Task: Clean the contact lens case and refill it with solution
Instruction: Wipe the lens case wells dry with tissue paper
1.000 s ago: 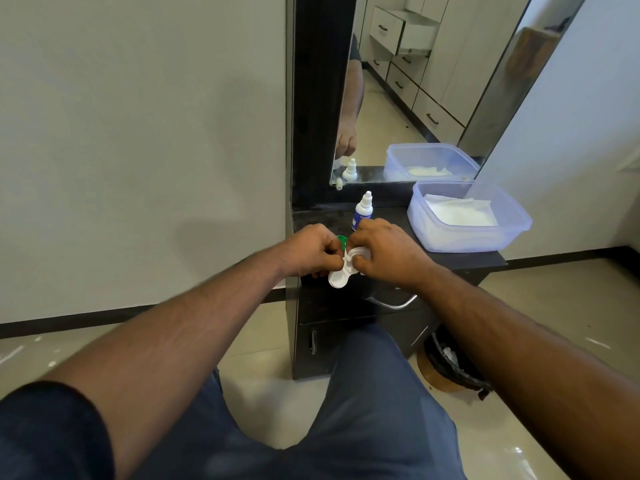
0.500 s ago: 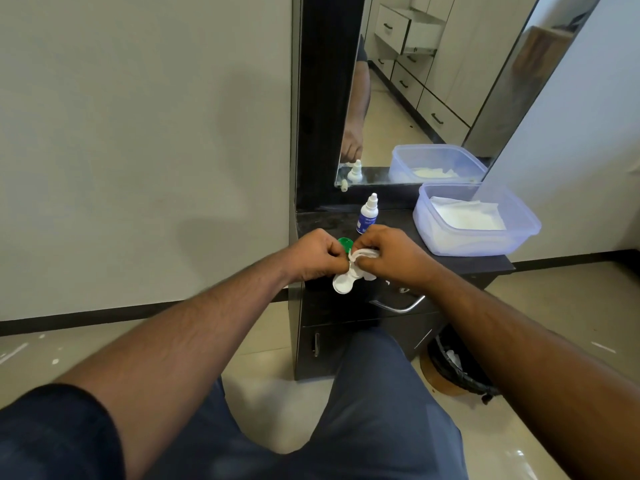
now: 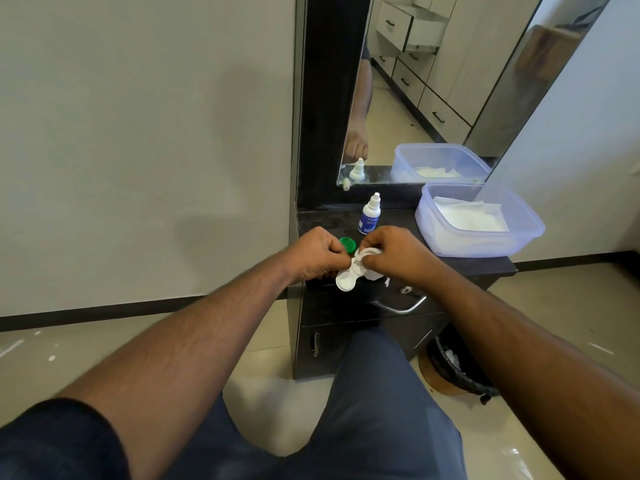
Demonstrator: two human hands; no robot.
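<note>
Gripping the white contact lens case (image 3: 349, 276) from either side, both hands meet just above the front edge of the dark tabletop (image 3: 467, 263). The left hand (image 3: 317, 252) has its fingers curled and pinches the case at its middle, while the right hand (image 3: 394, 252) pinches a scrap of white tissue (image 3: 372, 275) against the case's far well. The near well hangs free toward the camera, open and facing up. A green cap (image 3: 347, 243) lies on the tabletop just behind the left hand's knuckles. A small solution bottle (image 3: 370, 216) with a white nozzle and blue label stands upright behind the hands, near the mirror (image 3: 433, 81). To the right sits a clear plastic tub (image 3: 478, 220) holding white tissues. On the floor beside the cabinet stands a waste bin (image 3: 457, 368) with a black liner.
</note>
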